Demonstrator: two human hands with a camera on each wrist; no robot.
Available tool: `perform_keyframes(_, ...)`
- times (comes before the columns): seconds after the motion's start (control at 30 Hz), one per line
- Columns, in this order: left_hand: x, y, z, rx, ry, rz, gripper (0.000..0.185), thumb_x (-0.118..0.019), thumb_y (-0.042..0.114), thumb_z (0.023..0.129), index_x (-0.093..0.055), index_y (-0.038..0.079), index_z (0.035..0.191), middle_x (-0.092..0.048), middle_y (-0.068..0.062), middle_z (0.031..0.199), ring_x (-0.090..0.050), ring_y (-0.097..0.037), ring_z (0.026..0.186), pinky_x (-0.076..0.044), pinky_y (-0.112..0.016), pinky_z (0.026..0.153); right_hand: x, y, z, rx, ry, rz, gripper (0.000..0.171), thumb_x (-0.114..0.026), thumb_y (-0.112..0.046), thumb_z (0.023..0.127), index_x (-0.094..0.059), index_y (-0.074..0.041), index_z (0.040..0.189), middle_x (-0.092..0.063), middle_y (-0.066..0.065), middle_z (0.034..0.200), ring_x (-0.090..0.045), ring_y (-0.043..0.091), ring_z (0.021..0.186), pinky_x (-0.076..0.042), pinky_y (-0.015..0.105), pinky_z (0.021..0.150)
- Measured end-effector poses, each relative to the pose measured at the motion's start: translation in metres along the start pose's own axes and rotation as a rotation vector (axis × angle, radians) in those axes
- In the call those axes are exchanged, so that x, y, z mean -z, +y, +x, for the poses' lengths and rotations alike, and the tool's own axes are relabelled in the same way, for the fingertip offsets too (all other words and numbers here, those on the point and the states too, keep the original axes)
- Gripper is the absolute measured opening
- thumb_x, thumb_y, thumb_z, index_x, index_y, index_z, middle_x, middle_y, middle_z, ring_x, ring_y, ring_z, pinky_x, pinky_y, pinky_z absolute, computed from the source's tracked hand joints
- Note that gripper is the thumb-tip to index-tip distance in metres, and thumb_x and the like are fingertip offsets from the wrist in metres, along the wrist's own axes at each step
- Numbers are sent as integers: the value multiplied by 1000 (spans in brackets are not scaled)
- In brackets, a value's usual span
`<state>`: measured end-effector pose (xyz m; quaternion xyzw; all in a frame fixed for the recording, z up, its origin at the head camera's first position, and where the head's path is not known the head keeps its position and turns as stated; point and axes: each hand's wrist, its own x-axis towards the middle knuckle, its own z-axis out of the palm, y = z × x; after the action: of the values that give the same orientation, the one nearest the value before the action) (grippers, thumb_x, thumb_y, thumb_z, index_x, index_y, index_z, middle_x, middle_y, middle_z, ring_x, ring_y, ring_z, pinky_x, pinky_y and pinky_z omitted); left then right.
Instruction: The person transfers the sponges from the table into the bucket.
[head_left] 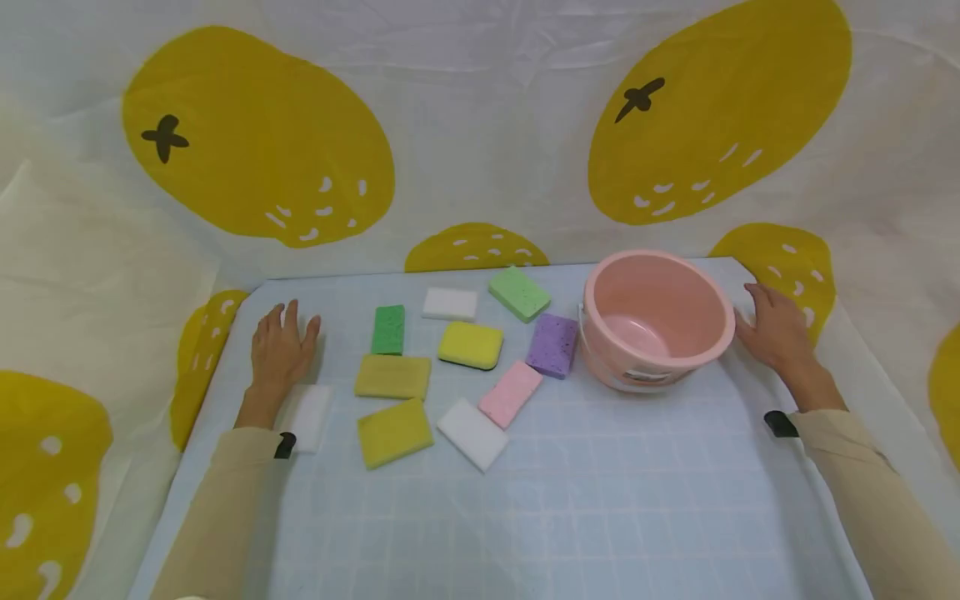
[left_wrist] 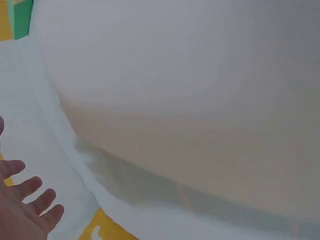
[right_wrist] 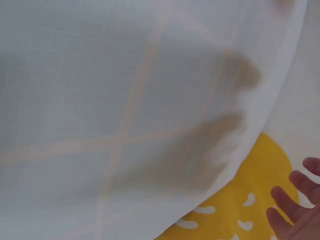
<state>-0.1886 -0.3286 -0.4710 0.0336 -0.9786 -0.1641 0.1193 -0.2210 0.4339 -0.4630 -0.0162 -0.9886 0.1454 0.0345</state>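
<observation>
Sleeve [head_left: 247, 450] hides part of white sponge [head_left: 309, 412] under left wrist.

You see a pale blue mat [head_left: 600, 500] with a grid of squares. A bright yellow sponge [head_left: 470, 344] lies on it. At its 9 o'clock is a dark green sponge [head_left: 387, 329]. At 11 o'clock is a small white sponge [head_left: 449, 303], and at 1 o'clock a light green sponge [head_left: 519, 293]. At 3 o'clock is a purple sponge [head_left: 552, 345], and at 5 o'clock a pink sponge [head_left: 510, 393]. Behind the mat hangs a white cloth with big lemons [head_left: 480, 125].
</observation>
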Motion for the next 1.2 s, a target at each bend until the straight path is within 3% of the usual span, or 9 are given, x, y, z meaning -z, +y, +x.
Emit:
perform_keyframes(0.13, 2, 3, -4, 11, 76, -34, 53, -46, 30, 109, -46, -14, 139, -47, -42, 134, -47, -61, 119, -39, -70, 100, 4, -4, -6, -26, 46, 112, 70, -42, -45, 108, -33, 9, 152, -29, 39, 152, -27, 57, 139, -23, 73, 112)
perform_keyframes(0.4, 3, 14, -11, 108, 90, -199, 49, -48, 27, 107, -53, -12, 137, -51, -39, 135, -47, -57, 121, -37, -64, 105, 12, -8, -15, -45, 87, 239, 65, -42, -44, 109, -40, 8, 149, -37, 37, 148, -37, 53, 129, -37, 74, 102)
perform_keyframes(0.7, 7, 29, -26, 142, 126, -338, 46, -50, 24, 108, -56, -12, 136, -58, -34, 125, -52, -50, 115, -42, -61, 97, 14, -25, -27, -20, 120, 382, 65, -39, -47, 109, -46, 6, 146, -51, 30, 140, -46, 48, 126, -41, 66, 106)
perform_keyframes(0.77, 7, 32, -29, 146, 124, -364, 46, -50, 24, 108, -56, -11, 136, -59, -33, 125, -53, -48, 114, -42, -59, 98, 14, -29, -29, -39, 111, 390, 67, -37, -51, 109, -46, 2, 148, -52, 28, 141, -49, 45, 125, -45, 59, 107)
perform_keyframes(0.87, 7, 37, -35, 141, 121, -393, 45, -51, 25, 108, -57, -11, 136, -59, -32, 123, -55, -47, 113, -44, -58, 99, 15, -36, -32, -55, 101, 401, 67, -36, -53, 108, -45, -2, 150, -54, 24, 140, -53, 40, 121, -51, 26, 98)
perform_keyframes(0.97, 7, 41, -39, 130, 123, -420, 45, -52, 25, 108, -58, -10, 135, -61, -30, 119, -57, -46, 110, -46, -54, 96, 15, -40, -35, -49, 102, 420, 65, -37, -52, 108, -47, -3, 150, -56, 22, 139, -55, 35, 116, -41, 3, 80)
perform_keyframes(1.03, 6, 43, -41, 120, 124, -435, 44, -52, 25, 108, -59, -9, 134, -61, -28, 117, -59, -44, 108, -47, -51, 93, 15, -43, -37, -48, 99, 437, 64, -37, -52, 108, -47, -4, 150, -56, 21, 138, -56, 29, 113, -36, -2, 74)
perform_keyframes(1.2, 6, 50, -50, 110, 122, -453, 42, -52, 27, 108, -62, -6, 132, -63, -25, 114, -62, -39, 105, -48, -38, 86, 17, -49, -40, -44, 87, 481, 64, -35, -52, 108, -46, -5, 151, -55, 19, 140, -52, 6, 103, -40, -1, 75)
